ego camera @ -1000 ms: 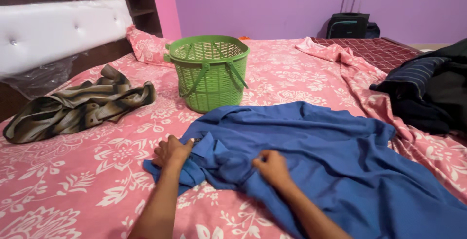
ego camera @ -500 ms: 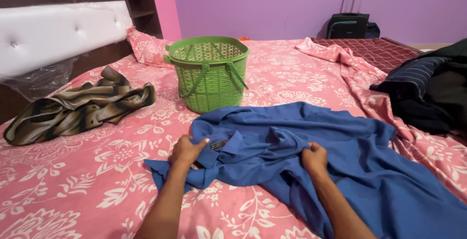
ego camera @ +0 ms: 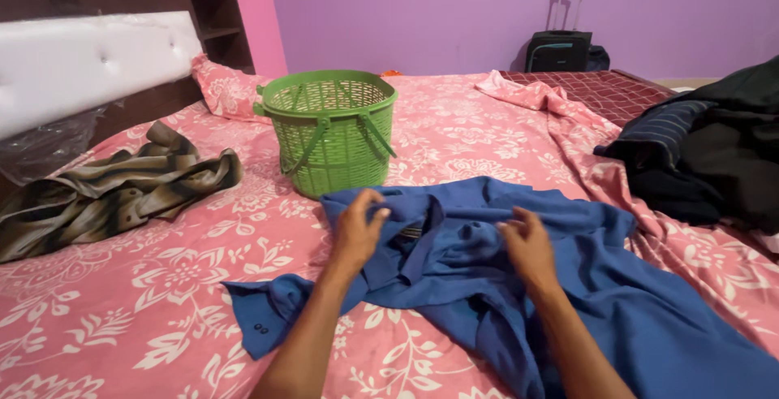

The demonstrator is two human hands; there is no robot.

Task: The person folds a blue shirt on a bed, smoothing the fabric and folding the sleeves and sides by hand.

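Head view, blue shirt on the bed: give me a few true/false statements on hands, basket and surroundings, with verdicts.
1. Both hands, left hand and right hand, are on the blue shirt. True.
2. The green basket lies tipped on its side. False: it stands upright on the bedsheet, beyond the shirt.
3. A striped brown garment lies left of the basket. True.
4. The suitcase sits on the bed. False: it stands against the purple wall behind the bed.
5. The dark clothes pile is inside the basket. False: it sits at the bed's right side, apart from the basket.
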